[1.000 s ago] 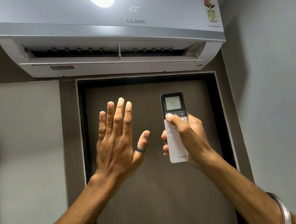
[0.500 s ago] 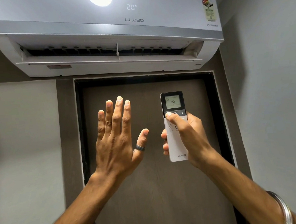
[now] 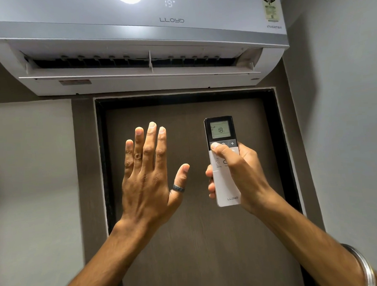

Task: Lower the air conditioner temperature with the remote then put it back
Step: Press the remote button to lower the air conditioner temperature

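A white and black remote (image 3: 221, 130) stands upright in my right hand (image 3: 241, 175). Its screen reads 18, and my thumb rests on the button at the left under the screen. The white wall air conditioner (image 3: 133, 32) hangs above, its flap open and its panel showing 19. My left hand (image 3: 148, 177) is raised beside the remote, palm away from me, fingers spread, holding nothing. A dark ring sits on its thumb.
A dark brown door (image 3: 195, 241) in a black frame fills the wall below the unit. Grey walls stand at the left (image 3: 33, 194) and at the right (image 3: 346, 134). A metal bangle (image 3: 362, 262) circles my right wrist.
The remote's screen went from 20 to 19 to 18, and the unit's panel from 20 to 19. Both hands have stayed nearly where they were.
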A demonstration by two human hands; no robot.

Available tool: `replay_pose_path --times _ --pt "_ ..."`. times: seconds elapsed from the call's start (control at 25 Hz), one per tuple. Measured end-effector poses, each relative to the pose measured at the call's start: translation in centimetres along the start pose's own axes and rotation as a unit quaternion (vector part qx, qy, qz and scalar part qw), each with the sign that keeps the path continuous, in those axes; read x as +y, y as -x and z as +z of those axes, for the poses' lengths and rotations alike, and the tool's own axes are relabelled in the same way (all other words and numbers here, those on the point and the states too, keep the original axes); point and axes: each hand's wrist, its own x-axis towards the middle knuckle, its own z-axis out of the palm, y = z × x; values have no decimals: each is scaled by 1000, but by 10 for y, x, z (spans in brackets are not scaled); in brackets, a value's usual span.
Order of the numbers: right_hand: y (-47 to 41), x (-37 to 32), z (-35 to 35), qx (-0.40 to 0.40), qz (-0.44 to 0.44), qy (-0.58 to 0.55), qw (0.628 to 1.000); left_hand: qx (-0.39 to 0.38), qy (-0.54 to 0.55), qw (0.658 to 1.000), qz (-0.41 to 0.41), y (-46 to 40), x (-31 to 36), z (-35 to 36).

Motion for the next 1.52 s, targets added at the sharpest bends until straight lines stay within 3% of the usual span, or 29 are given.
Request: replay_pose_path --times 0.8,1.4,1.52 --pt "-9 0 -8 9 -34 50 998 -3 6 1000 -10 -5 6 4" --pt "-9 -12 -18 7 -17 21 1000 -13 13 1000 7 -13 12 0" --pt "-6 -11 -26 -3 -4 58 998 -26 26 999 -3 -9 22 3"
